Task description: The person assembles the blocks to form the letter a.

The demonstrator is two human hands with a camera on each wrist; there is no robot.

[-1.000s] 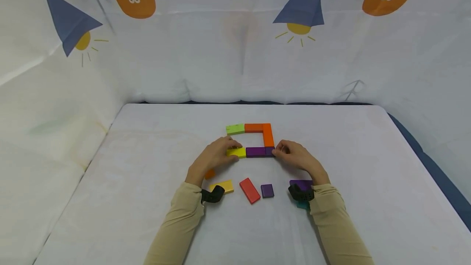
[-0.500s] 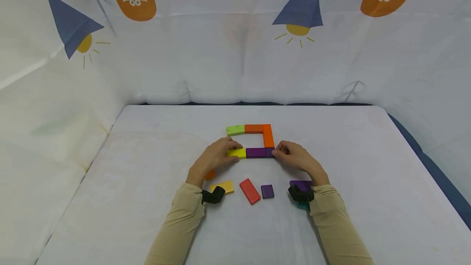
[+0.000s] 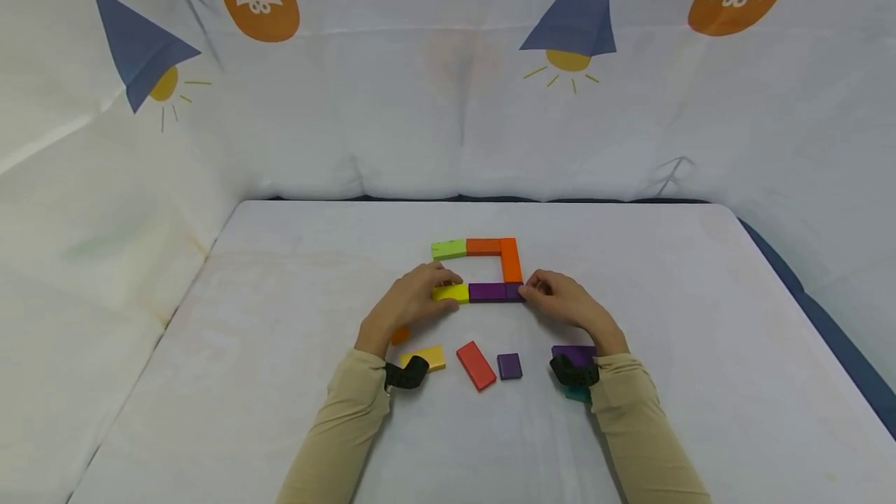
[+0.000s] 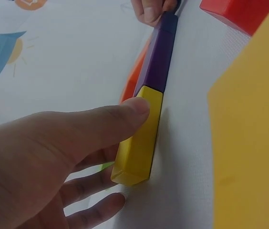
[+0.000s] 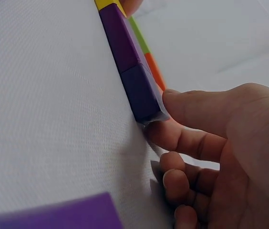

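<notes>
In the head view, a yellow block (image 3: 451, 293), a purple block (image 3: 486, 293) and a small dark purple block (image 3: 514, 292) lie end to end in a row. My left hand (image 3: 409, 298) holds the yellow block, its thumb (image 4: 137, 109) on the near side and fingers beyond. At the row's right end, my right hand (image 3: 563, 298) has thumb and forefinger against the small dark purple block, whose end (image 5: 144, 98) shows in the right wrist view. An upright orange block (image 3: 510, 260) joins this row to a red-orange block (image 3: 483, 246) and a lime green block (image 3: 449, 249).
Nearer me lie a golden yellow block (image 3: 427, 358), a red block (image 3: 476, 365) and a small purple square block (image 3: 509, 366). A purple block (image 3: 574, 353) and a teal block (image 3: 577, 393) are partly under the right wrist. An orange piece (image 3: 400, 334) shows by the left wrist.
Both hands and all the blocks keep their places. The whole head view has shifted slightly downward.
</notes>
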